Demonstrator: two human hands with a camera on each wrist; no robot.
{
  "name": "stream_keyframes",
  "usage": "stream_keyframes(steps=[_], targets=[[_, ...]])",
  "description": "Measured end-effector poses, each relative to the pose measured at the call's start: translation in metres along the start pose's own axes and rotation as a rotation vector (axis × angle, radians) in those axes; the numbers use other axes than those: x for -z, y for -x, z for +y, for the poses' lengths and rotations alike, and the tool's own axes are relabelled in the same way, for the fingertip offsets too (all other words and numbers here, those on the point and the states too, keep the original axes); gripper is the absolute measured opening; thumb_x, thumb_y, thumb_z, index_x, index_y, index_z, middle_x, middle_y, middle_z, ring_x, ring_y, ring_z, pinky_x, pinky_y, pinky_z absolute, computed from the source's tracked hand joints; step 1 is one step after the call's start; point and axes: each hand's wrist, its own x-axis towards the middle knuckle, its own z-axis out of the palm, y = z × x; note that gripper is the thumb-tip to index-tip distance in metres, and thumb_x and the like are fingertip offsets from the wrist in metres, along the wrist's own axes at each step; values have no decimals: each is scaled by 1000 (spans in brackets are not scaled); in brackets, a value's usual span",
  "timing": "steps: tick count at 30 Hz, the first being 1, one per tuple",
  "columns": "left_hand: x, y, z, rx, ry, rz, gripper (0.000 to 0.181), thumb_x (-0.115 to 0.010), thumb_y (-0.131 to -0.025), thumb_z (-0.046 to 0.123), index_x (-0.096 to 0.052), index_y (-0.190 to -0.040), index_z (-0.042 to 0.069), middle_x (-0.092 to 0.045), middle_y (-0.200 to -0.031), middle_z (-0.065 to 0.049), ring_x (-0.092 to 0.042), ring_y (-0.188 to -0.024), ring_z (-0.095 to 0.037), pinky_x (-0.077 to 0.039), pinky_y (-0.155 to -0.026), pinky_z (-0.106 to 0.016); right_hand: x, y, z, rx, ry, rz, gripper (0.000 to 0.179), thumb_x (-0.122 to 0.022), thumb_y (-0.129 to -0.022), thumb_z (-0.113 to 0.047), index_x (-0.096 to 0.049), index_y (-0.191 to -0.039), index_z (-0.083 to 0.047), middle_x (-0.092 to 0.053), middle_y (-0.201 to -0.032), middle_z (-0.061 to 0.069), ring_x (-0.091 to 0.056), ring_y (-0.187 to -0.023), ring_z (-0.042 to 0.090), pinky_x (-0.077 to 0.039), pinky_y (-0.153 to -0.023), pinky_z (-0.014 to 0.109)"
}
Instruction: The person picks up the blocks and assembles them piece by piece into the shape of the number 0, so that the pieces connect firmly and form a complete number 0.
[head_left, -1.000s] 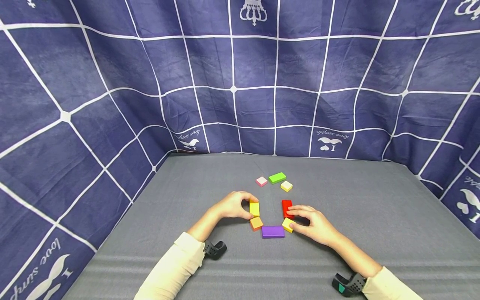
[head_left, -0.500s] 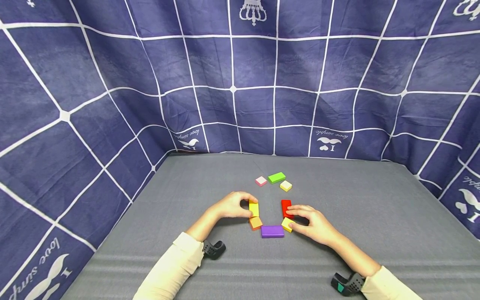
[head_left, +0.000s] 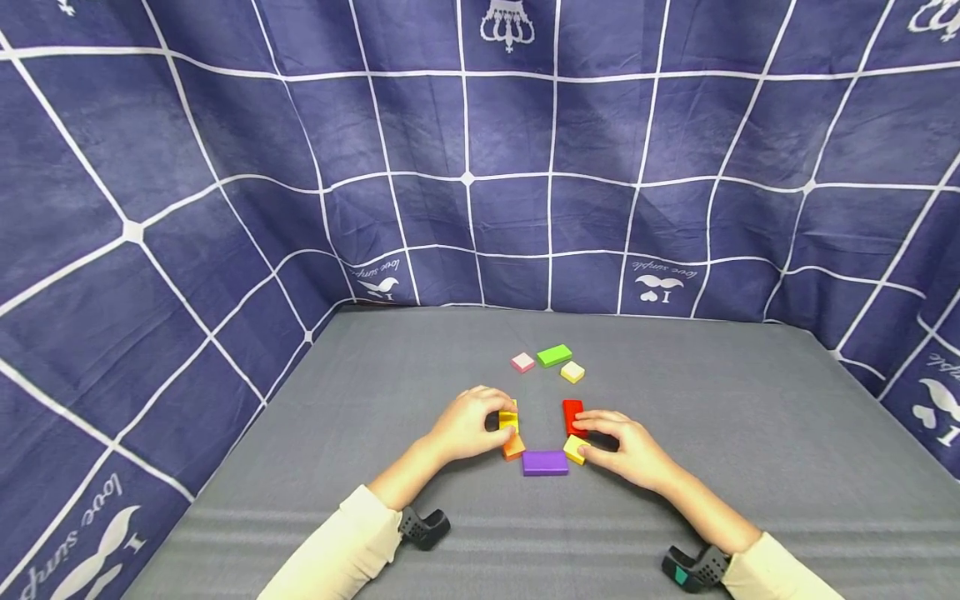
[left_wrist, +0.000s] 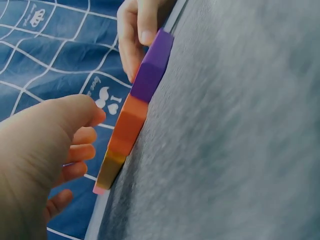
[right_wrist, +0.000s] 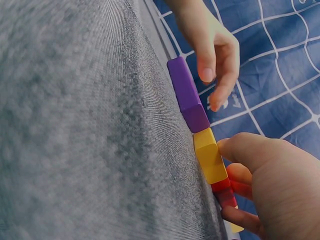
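Observation:
In the head view my left hand (head_left: 472, 423) hovers over a yellow block (head_left: 508, 419) and partly hides it. The left wrist view shows a gap between that hand's curved fingers and the blocks. An orange block (head_left: 513, 447) adjoins the yellow one. Beside the orange piece a purple block (head_left: 545, 463) lies flat. My right hand (head_left: 626, 447) has its thumb against a small yellow block (head_left: 576, 449), while its fingers rest on a red block (head_left: 573, 414), covering part of it.
Farther back lie a pink-sided block (head_left: 522, 362), a green block (head_left: 554, 356) and a small pale-yellow block (head_left: 572, 372). Everything sits on a grey cloth-covered table (head_left: 697, 400). A blue gridded curtain (head_left: 510, 217) hangs behind and at the sides.
My left hand has come off the yellow block's ends and shifted slightly toward me, its fingers now above the block. The right hand and the blocks stay in place.

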Motion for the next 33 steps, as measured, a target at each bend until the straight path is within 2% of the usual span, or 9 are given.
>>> stream_keyframes(steps=[5, 9, 17, 25, 33], targets=[[-4, 4, 5, -15, -12, -14, 21, -73, -81, 23, -73, -98, 11, -69, -100, 1, -62, -101, -19, -47, -88, -36, 0, 1, 0, 10, 1, 16, 34, -79, -79, -17, -73, -112, -11, -67, -115, 2, -61, -106, 24, -47, -90, 44], [-7, 8, 5, -14, -7, -14, 20, -72, -81, 23, -73, -96, 11, -69, -97, 2, -62, -98, -19, -47, -87, -37, -1, 1, 1, -3, -9, -1, 34, -79, -80, -18, -73, -113, -11, -66, -117, 2, -60, -108, 24, -46, -91, 44], [-13, 9, -2, 29, 107, 11, 22, -76, -78, 22, -72, -96, 10, -68, -98, 0, -60, -96, -18, -47, -88, -31, 1, -1, 0, -4, -12, -4, 35, -78, -80, -17, -72, -113, -9, -67, -116, 2, -60, -108, 24, -46, -92, 45], [-14, 8, -2, 34, 126, 27, 22, -77, -77, 21, -72, -95, 9, -67, -97, 1, -59, -94, -17, -47, -86, -30, 5, -4, -1, -24, -8, -12, 34, -79, -80, -19, -73, -113, -10, -67, -115, 1, -60, -107, 22, -46, -91, 44], [-13, 8, -2, 36, 136, 13, 23, -77, -78, 22, -72, -95, 9, -67, -97, 0, -59, -94, -17, -47, -86, -30, 16, -33, 5, -15, -6, 23, 31, -77, -81, -15, -73, -110, -6, -70, -110, 4, -62, -105, 27, -46, -90, 49]])
